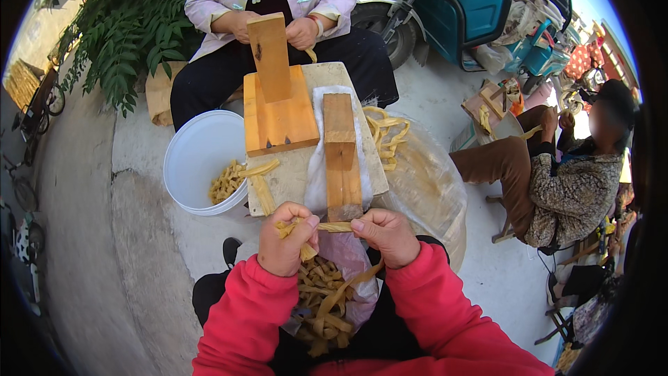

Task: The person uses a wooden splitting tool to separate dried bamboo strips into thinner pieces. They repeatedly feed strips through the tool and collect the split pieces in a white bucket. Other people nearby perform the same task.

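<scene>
A yellowish flat strip [335, 227] is stretched between my two hands, just off the near end of a wooden block stand [343, 177]. My left hand [288, 240] grips its left part, with bunched strip between thumb and fingers. My right hand [387, 236] pinches the other side, and a long tail hangs from it towards a pink plastic bag [360, 292] of similar strips [321, 292] at my lap. On the pale board [292, 172] a white cloth [317, 183] lies under the stand. Two short strip pieces [262, 193] rest at the board's near left corner.
Left of the board stands a white bucket [180, 167] with knotted pieces [225, 183]. A second wooden stand [279, 115] is before a person [271, 0] sitting opposite. A clear plastic bag [428, 183] and loose strips [389, 136] lie right. Another person [574, 193] sits far right, near a blue tricycle [464, 5].
</scene>
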A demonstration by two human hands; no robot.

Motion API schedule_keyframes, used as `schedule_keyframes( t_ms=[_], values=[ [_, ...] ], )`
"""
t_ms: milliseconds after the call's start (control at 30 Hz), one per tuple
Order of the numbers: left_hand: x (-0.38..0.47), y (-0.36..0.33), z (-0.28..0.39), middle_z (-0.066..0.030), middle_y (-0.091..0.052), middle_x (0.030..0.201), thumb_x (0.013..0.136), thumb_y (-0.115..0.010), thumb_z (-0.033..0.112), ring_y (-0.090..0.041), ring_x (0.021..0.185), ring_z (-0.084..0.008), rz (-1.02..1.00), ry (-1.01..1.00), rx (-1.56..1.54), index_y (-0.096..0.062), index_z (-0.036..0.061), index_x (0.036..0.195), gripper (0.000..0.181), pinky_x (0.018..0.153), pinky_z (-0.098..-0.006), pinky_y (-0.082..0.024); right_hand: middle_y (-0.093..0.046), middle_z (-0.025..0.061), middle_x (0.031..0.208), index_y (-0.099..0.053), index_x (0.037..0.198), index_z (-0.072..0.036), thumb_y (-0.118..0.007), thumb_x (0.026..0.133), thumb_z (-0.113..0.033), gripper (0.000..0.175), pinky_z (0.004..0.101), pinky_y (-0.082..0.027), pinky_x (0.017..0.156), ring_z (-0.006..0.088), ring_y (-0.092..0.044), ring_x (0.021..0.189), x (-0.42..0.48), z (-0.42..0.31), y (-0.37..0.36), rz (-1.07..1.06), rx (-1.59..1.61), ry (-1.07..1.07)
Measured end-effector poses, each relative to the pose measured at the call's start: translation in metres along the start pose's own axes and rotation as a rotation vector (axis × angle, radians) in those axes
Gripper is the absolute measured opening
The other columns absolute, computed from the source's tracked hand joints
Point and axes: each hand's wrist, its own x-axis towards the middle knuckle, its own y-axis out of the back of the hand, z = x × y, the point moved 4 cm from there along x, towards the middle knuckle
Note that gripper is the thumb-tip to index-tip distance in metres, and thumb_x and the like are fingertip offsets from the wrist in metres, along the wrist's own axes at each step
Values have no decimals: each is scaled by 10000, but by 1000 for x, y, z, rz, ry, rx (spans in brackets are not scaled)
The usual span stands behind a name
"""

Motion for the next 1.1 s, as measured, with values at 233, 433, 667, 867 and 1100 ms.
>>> schedule_keyframes(
  t_ms=[233, 433, 667, 867, 1100],
  values=[
    [41, -8, -9, 0, -584, 742, 931, -608, 116, -543, 708, -77, 131, -274, 663, -585, 23, 951, 98, 660, -227, -454, -640, 61, 692, -636, 858, -39, -751, 816, -141, 159, 259, -479, 606, 117, -595, 631, 30, -17, 12, 449, -715, 370],
    [26, 5, 6, -47, -646, 799, 929, -601, 113, -575, 710, -144, 299, -276, 736, -614, -16, 912, 131, 673, -276, -474, -621, 87, 687, -602, 830, -57, -782, 772, -156, 213, 338, -488, 589, 289, -593, 602, 22, -17, 11, 488, -661, 502],
    [-22, -9, -23, -82, -684, 888, 959, -559, 178, -595, 711, -131, -8, 162, 284, -659, -19, 964, 222, 641, -278, -483, -585, 67, 662, -620, 829, -85, -772, 772, -159, 178, 338, -448, 494, 267, -578, 546, -16, -25, -36, -187, -674, 948],
    [-54, -53, -20, -79, -612, 684, 910, -654, 260, -581, 630, -167, -910, 371, 322, -683, 6, 868, 260, 581, -281, -464, -624, 2, 680, -638, 863, -17, -635, 931, -223, 218, 239, -450, 566, 63, -550, 621, -10, -32, -9, -345, -221, 494],
    [-25, -42, 19, -83, -607, 726, 774, -747, 337, -567, 573, -200, -328, -440, 864, -677, 70, 1140, 459, 522, -299, -432, -550, -42, 672, -628, 794, -35, -538, 970, -164, 236, 197, -362, 523, 17, -446, 600, 2, 12, -23, -297, 11, -9]
  ],
)
